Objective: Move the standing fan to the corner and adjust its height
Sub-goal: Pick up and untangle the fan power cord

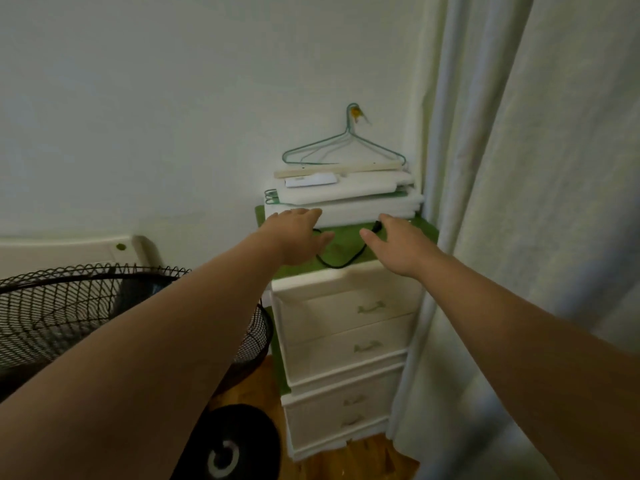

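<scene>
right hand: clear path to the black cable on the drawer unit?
Probably yes. The right hand is open beside the black cable on the green cloth, nothing between them.

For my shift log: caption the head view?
Both hands reach over black cord on drawer unit; fan beside.

Both forearms bare to each hand, left hand (298, 237) and right hand (398, 247)

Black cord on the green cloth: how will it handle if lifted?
The black cord lies in a loose loop on the green cloth, so it is probably floppy and will sag. It looks thin, so likely light. The right hand seems to pinch one end; the rest would probably trail and could drag the cloth.
</scene>
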